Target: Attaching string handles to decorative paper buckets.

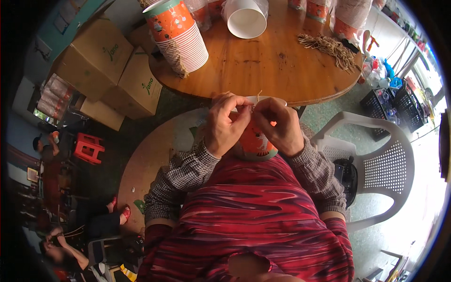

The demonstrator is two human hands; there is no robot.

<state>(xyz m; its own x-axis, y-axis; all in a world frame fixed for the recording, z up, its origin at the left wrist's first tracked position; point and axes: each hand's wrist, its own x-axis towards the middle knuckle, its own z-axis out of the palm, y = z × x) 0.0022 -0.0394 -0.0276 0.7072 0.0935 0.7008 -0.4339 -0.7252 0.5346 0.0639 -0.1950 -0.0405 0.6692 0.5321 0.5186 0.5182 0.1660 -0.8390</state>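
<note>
The paper cup (255, 141), orange with a printed pattern and a white rim, sits in my lap just below the edge of the round wooden table (263, 61), held between both hands. From the head camera I see my left hand (226, 123) curled around the cup's left side, fingers bent in toward the rim and pinching there. My right hand (279, 124) closes over the cup's right side, thumb and forefinger pinched at the rim too. A short piece of tan string (258, 96) sticks up between the two sets of fingertips; I cannot tell which hand actually grips it. Both sleeves are checked, and the lap under the cup is covered in red striped cloth.

On the table, a stack of orange cups (181, 33) lies tilted at the upper left with twine handles hanging from it. A white cup (245, 19) lies on its side near the top, mouth toward me. A loose bundle of tan strings (329, 47) rests near the right edge. A white plastic chair (380, 169) stands at my right, and cardboard boxes (112, 66) are stacked on the floor to the left, with a red stool (88, 147) beyond them.
</note>
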